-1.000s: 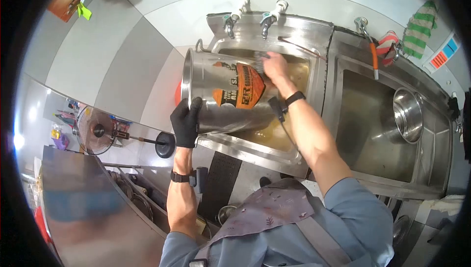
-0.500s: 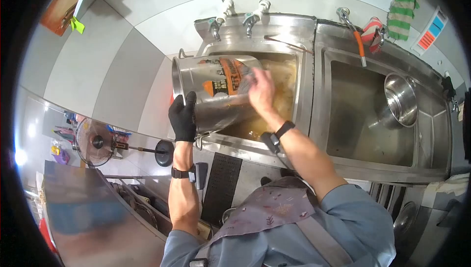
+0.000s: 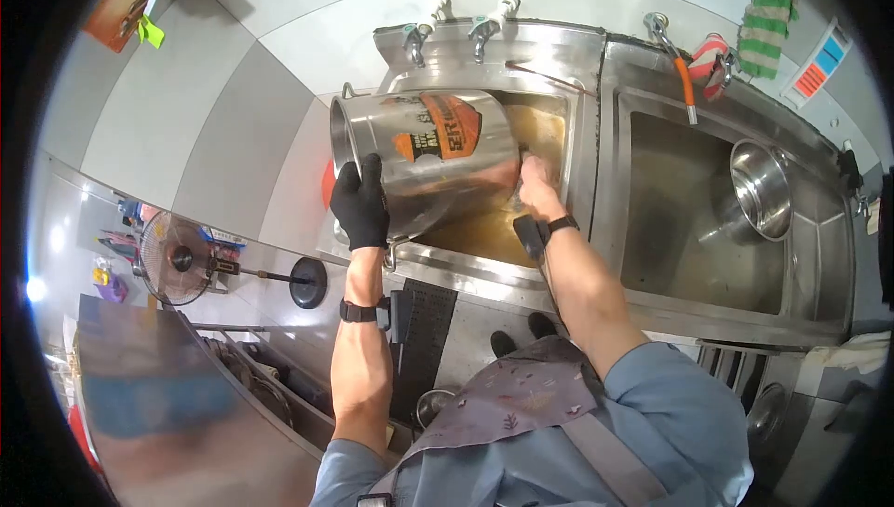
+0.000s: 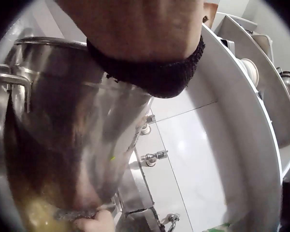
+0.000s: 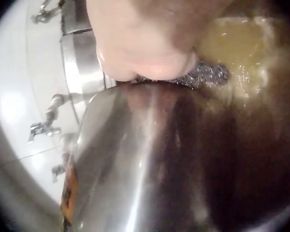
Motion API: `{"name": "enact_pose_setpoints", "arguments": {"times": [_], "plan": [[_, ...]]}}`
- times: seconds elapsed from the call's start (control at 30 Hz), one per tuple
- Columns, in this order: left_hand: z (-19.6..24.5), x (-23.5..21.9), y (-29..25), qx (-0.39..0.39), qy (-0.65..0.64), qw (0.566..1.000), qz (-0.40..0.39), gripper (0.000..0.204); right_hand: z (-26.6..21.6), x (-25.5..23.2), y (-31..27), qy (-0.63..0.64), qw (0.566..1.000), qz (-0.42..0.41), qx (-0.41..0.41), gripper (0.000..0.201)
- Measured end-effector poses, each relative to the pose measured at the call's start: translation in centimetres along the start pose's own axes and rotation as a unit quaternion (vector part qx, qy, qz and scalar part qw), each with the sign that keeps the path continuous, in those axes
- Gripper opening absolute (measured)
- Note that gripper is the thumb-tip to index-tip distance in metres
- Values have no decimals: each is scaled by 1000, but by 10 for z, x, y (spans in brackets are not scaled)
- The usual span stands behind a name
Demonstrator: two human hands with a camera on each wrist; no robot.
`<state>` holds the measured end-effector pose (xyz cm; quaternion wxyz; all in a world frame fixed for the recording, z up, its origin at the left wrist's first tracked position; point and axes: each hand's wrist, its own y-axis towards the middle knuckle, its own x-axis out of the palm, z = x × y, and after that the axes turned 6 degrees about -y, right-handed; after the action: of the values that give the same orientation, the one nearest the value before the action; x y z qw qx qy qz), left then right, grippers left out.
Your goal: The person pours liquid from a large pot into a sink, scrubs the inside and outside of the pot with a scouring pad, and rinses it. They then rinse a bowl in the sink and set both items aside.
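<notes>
A large steel pot (image 3: 456, 172) with an orange and black label lies on its side over the left sink, its mouth toward the left. My left hand (image 3: 360, 204), in a black glove, grips the pot's rim. At the pot's base end, my bare right hand (image 3: 538, 183) holds a metal scourer, which the right wrist view shows as a grey mesh scourer (image 5: 210, 74) against the pot's edge. In the left wrist view the right hand (image 4: 97, 222) and scourer (image 4: 75, 213) touch the lower end of the pot.
Yellowish, cloudy water (image 3: 540, 130) lies in the left sink. The right sink (image 3: 689, 228) holds water and a steel bowl (image 3: 759, 189). Two taps (image 3: 482, 34) and an orange-tipped hose (image 3: 687, 88) are along the wall. A fan (image 3: 177, 258) stands at the left.
My right hand has moved from the pot's far side, across its labelled side, to its base end near me. The pot has shifted slightly, with the left hand still gripping its rim.
</notes>
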<state>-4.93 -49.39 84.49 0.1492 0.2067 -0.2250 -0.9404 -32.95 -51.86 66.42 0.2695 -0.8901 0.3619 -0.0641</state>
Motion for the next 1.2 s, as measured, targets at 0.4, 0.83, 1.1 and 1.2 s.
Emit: {"name": "enact_pose_setpoints", "arguments": {"times": [0.4, 0.83, 1.1, 1.2], "plan": [[6, -25, 18, -56, -52, 995, -62, 36, -20, -3, -79, -169, 843, 188, -476, 34], [17, 10, 8, -54, -104, 990, -76, 33, -37, 51, -148, -68, 826, 66, -556, 33], [7, 14, 7, -23, -109, 991, -77, 36, -47, 50, -73, -114, 912, 119, -376, 33], [2, 20, 4, -49, -137, 984, -99, 34, -38, 66, -162, -11, 859, 44, -510, 31]]}}
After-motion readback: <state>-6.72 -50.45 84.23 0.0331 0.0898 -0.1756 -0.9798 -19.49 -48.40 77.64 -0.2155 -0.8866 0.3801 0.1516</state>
